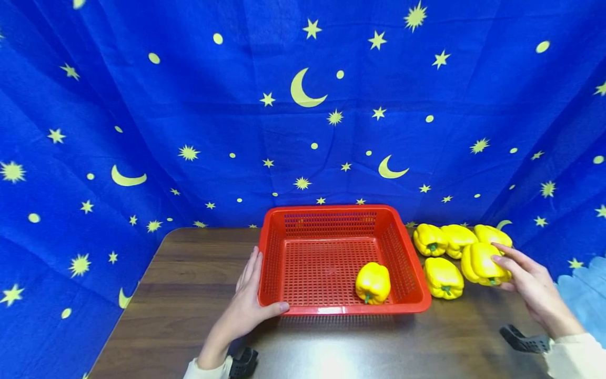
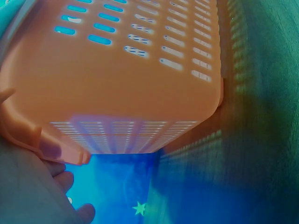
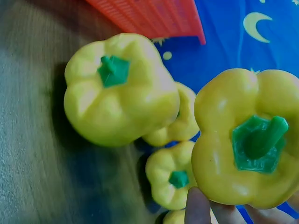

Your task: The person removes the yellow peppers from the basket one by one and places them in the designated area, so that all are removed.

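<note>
My right hand (image 1: 535, 287) grips a yellow bell pepper (image 1: 483, 263), thumb and fingers around its right side. In the right wrist view the held pepper (image 3: 245, 140) shows its green stem to the camera, with fingertips at its lower edge. A red plastic basket (image 1: 272, 263) with slotted walls stands on the table, and one yellow bell pepper (image 1: 373, 281) sits inside at its front right. At the basket's front left corner rests my left hand (image 1: 248, 302), straight fingers along the outer left side and thumb on the front rim.
Several more yellow bell peppers (image 1: 443, 277) lie right of the basket, partly in two rows. A blue curtain (image 1: 227, 126) with moons and stars hangs behind the wooden table (image 1: 189, 295). Light blue fabric (image 1: 584, 295) shows at the far right.
</note>
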{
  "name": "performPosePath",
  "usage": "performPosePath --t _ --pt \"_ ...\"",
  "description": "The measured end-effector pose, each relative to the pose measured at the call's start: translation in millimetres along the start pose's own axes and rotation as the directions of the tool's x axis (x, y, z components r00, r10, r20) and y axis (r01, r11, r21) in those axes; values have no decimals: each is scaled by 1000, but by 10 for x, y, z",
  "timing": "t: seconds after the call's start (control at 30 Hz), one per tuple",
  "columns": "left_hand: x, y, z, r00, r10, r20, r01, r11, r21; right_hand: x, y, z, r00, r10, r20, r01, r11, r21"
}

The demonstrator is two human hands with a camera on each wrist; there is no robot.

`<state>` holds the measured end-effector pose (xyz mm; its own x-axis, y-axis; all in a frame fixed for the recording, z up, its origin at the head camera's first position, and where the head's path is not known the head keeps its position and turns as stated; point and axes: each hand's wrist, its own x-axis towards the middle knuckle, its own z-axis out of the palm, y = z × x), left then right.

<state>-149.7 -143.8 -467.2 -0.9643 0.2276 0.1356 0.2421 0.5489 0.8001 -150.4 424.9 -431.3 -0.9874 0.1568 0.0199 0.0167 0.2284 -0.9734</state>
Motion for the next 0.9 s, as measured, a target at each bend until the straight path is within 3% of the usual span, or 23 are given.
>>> performPosePath --t 0.4,0.77,0.9 --pt "5 9 -1 1000 -2 6 2 1000 -15 40 213 -108 996 86 -22 -87 990 -110" --pt "10 9 -4 1000 -5 3 5 1000 -10 69 361 -122 993 118 4 -118 992 38" --pt "9 4 -2 1000 -6 4 6 1000 -13 77 414 -123 993 122 11 -122 993 0"
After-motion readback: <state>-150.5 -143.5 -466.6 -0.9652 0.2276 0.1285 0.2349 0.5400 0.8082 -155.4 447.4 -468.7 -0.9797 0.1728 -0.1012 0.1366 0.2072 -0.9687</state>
